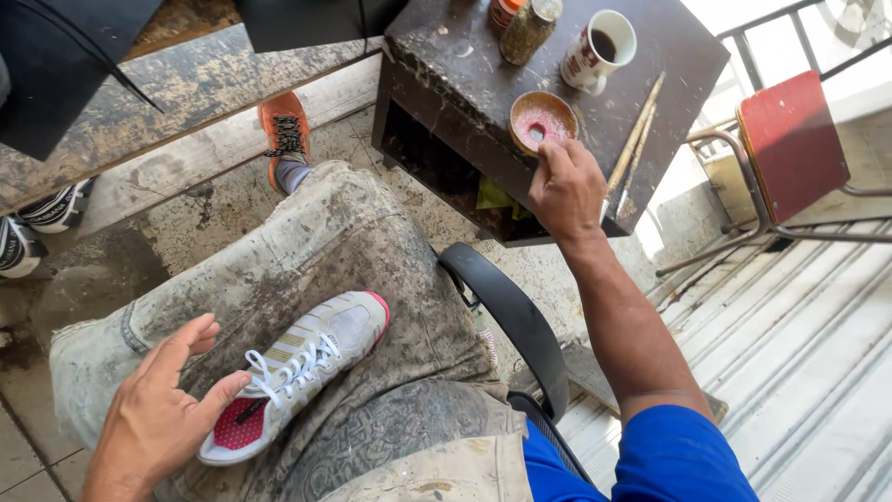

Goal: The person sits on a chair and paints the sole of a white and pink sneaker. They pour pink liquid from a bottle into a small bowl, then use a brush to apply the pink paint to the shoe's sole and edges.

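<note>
Right hand (565, 191) touches small bowl (544, 122) of pink paste.

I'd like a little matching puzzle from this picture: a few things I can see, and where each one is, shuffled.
Things:
1. white sneaker
2. mug
3. small round bowl
4. red chair

Places:
A. under the right hand's fingertips, at the dark table's near edge
B. on the person's lap, by the left hand
C. on the floor right of the table
D. at the back of the table, holding dark liquid

Pairs: 1-B, 2-D, 3-A, 4-C
</note>
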